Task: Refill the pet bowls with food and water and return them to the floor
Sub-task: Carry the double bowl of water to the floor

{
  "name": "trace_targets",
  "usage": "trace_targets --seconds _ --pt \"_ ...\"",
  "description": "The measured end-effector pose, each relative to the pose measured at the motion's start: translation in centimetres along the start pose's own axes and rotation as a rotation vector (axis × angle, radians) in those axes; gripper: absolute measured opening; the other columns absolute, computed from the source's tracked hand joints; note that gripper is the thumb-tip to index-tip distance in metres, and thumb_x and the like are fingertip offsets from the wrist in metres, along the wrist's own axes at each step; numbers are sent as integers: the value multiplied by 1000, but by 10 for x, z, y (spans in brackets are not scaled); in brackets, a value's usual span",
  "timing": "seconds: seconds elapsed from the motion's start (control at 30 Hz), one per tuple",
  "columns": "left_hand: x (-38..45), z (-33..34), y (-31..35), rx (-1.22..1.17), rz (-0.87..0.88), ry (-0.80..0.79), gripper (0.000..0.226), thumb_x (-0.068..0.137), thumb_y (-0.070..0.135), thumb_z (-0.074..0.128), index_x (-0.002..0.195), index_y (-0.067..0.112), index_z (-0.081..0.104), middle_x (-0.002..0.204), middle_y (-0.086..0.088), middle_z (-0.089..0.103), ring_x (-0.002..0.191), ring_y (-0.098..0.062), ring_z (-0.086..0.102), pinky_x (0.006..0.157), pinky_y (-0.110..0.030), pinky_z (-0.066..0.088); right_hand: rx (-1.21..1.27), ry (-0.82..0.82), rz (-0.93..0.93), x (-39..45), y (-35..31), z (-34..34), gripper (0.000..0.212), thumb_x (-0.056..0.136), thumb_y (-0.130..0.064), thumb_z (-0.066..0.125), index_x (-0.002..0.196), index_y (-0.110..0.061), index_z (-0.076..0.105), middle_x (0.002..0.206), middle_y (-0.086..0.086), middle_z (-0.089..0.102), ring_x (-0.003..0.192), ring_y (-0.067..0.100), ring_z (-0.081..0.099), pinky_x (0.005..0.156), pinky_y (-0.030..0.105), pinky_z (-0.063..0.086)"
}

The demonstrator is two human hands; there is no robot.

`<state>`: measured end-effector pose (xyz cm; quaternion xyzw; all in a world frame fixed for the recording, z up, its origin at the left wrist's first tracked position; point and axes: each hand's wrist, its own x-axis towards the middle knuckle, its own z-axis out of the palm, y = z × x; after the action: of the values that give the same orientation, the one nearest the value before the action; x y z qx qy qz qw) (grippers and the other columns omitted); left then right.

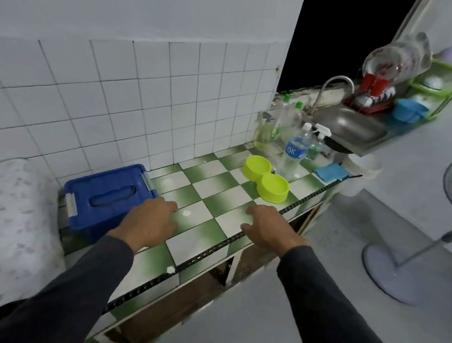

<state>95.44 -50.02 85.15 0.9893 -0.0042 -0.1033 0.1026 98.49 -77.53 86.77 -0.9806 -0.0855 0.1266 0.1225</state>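
Both hands hover empty, fingers loosely spread: left hand (149, 220) beside the blue box (104, 197), right hand (266, 227) just below the green double bowl (266, 178) at centre-right.

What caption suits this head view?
Both hands rest on the checkered counter near an empty green double bowl.

Lime-green double bowl (266, 179), blue box (109, 197) (green-and-white checkered counter (212, 192)).

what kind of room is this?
Most likely a small home kitchen: a steel sink with a gooseneck tap at the far end of a green-and-white tiled counter, a dish rack beyond the sink, white tiled wall behind.
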Motion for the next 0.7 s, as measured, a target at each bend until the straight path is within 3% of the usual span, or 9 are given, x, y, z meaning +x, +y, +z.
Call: trace_targets --seconds 0.23,0.7 --pt "92 -1 41 58 107 -34 50 100 50 54 144 27 51 140 -4 53 125 -27 53 98 -40 51 59 -3 122 52 45 -18 45 93 -32 62 134 -15 58 137 10 59 124 30 56 101 40 48" --pt "223 16 94 62 201 -57 48 99 46 55 143 29 51 135 -5 55 125 -28 53 97 -45 52 128 8 260 140 122 -25 53 95 -32 59 144 -13 51 140 13 59 128 31 54 103 36 44"
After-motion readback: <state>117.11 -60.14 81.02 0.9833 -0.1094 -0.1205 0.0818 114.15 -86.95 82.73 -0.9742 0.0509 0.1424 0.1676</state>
